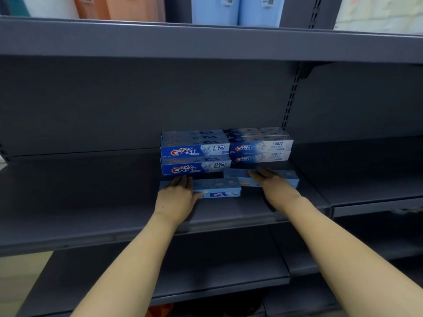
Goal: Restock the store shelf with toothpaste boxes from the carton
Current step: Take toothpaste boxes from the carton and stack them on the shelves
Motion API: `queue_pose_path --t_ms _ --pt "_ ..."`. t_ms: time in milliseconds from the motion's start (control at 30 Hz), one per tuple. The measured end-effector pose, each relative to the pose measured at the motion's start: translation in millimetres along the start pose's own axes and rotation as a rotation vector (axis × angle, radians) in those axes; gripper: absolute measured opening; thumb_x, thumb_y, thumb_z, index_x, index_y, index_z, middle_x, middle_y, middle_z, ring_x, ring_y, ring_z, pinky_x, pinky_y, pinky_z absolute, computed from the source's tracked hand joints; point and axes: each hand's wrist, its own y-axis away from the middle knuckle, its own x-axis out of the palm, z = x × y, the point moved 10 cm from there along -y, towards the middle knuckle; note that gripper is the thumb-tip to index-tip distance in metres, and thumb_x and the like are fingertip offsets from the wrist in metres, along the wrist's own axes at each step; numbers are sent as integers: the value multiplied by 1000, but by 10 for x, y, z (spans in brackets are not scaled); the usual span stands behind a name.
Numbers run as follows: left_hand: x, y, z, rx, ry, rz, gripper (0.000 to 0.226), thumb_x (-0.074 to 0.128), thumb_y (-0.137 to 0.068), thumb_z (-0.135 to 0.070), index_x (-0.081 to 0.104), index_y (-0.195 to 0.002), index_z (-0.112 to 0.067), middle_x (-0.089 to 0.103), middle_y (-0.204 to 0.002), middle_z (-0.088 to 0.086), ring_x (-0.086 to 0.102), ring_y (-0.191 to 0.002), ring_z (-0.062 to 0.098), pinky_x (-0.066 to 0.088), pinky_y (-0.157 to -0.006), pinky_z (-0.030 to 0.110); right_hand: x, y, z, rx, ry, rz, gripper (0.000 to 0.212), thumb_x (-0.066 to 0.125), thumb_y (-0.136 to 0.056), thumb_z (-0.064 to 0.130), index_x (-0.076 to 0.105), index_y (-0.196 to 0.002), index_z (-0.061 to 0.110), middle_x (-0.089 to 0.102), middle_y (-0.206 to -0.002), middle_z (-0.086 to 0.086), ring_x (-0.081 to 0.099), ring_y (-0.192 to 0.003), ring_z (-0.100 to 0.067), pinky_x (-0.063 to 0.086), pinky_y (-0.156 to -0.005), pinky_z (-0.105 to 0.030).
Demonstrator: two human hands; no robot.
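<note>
— Where did the toothpaste sit on the shelf (96,202)?

— Two stacks stood at the back, touching side by side: the left stack (195,154) and the right stack (261,146), which sat slightly further back.

— And in front of them?

— Two single boxes lay flat. The left box (219,188) lay just before the left stack, with the left hand (175,197) resting on its left end. The right box (242,177) lay before the right stack, a little behind the left box, under the right hand (275,187).

— Anything above or below?

— An upper shelf (206,40) carried goods above; a lower shelf (219,271) lay beneath.
</note>
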Motion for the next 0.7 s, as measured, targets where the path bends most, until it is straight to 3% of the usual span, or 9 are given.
queue_pose_path --t_ms 133,200,267,333,400,567,700 --pt "-75 5 14 -3 -34 -7 63 29 -96 -56 43 -138 -12 51 -136 2 48 -126 17 48 -85 30 -99 -30 -97 -57 -69 -19 52 30 -103 17 15 -152 23 13 -159 0 21 -144 -25 27 -115 -34" --pt "-172 -17 -12 -15 13 -43 59 39 -94 -54 56 -125 -8 62 -121 6 59 -112 23 51 -78 32 -202 -25 -186 -83 -94 -16 48 26 -104 22 18 -152 20 17 -159 0 25 -142 -24 27 -114 -33" --pt "-280 -120 -113 5 50 -95 53 48 -93 -47 61 -120 -3 66 -117 12 61 -109 29 51 -85 37 -315 -45 -320 -86 -110 -17 48 26 -104 22 19 -151 19 18 -158 -1 22 -143 -22 24 -115 -33" --pt "-304 -268 -263 42 42 -49 54 42 -97 -43 50 -133 -4 56 -132 12 50 -125 28 37 -106 40 -390 -82 -474 -74 -105 3 49 28 -104 24 19 -151 20 20 -158 -2 23 -143 -23 26 -115 -35" --pt "-302 -416 -463 83 46 8 55 34 -100 -41 34 -144 -8 40 -146 9 33 -137 25 19 -117 37 -418 -124 -602 -65 -91 29 52 35 -102 28 20 -151 21 22 -157 -3 27 -142 -23 29 -113 -35" --pt "-287 -578 -1027 153 72 111 55 33 -100 -39 27 -147 -10 30 -152 9 25 -141 26 15 -117 37 -319 -159 -573 -147 -98 72 64 58 -91 37 30 -148 22 37 -149 -3 39 -133 -22 38 -106 -34" --pt "-254 -645 -1255 199 64 99 56 35 -100 -39 27 -147 -10 31 -151 7 26 -140 22 13 -117 34 -225 -216 -471 -215 -101 6 46 60 -89 33 49 -131 20 54 -131 -4 51 -115 -21 45 -91 -31"
